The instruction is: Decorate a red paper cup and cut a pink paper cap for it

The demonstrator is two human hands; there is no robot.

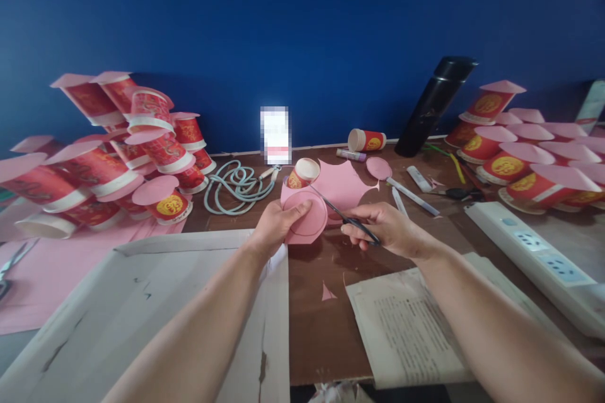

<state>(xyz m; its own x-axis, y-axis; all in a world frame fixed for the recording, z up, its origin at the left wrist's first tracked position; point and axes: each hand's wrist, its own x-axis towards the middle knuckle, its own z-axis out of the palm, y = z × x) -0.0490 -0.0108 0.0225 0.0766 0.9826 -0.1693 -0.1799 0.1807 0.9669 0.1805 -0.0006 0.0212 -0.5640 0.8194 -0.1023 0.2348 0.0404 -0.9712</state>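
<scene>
My left hand [280, 221] pinches a piece of pink paper [309, 232] that has a circle outline drawn on it, the thumb lying on top. In my right hand [385, 227] is a pair of black-handled scissors [362, 228], their blades pointing up and left along the paper's right edge. Behind the held piece lies a larger pink paper offcut [339, 179] with curved cut-outs along its edge. A red paper cup [302, 174] rests on its side just beyond the paper. To the right lies a pink paper disc [379, 168].
Red cups with pink tops are stacked at left [155, 145] and right [508, 160]. A black bottle [432, 107] leans against the blue wall. A coiled cable [236, 186], glue stick [350, 155], power strip [534, 252], white tray [189, 302] and printed paper [411, 327] lie around.
</scene>
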